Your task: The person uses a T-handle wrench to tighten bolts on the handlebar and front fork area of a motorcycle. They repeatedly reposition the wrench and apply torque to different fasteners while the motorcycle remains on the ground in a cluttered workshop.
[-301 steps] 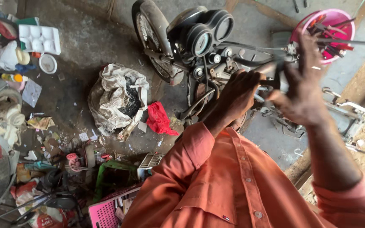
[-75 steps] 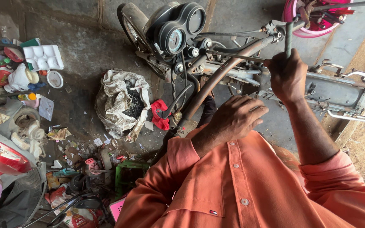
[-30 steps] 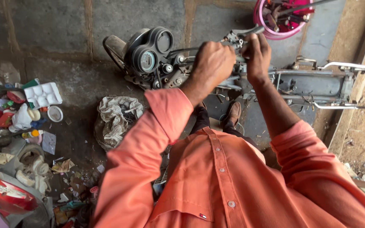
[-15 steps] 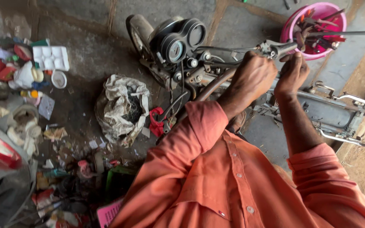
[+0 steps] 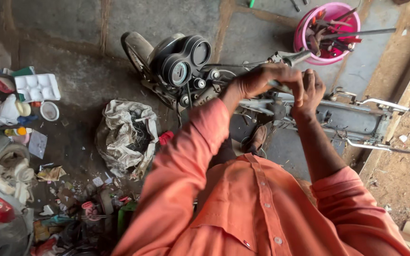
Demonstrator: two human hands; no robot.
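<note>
A stripped motorcycle lies across the concrete floor, with twin round gauges, a front wheel and a bare grey rear frame. My left hand is closed over the handlebar just below its grey grip end. My right hand is pressed against the left, fingers curled round the same bar. What lies under the palms is hidden. Both arms wear orange sleeves. A brown shoe shows below the frame.
A pink bucket of tools stands behind the handlebar. A crumpled grey sack and a red rag lie left of the bike. A white tray, bottles and scraps crowd the left side. A sandy ledge runs along the right.
My left hand rose from near my chest to join the right hand on the handlebar. Over the last second both hands stay there while the view shifts.
</note>
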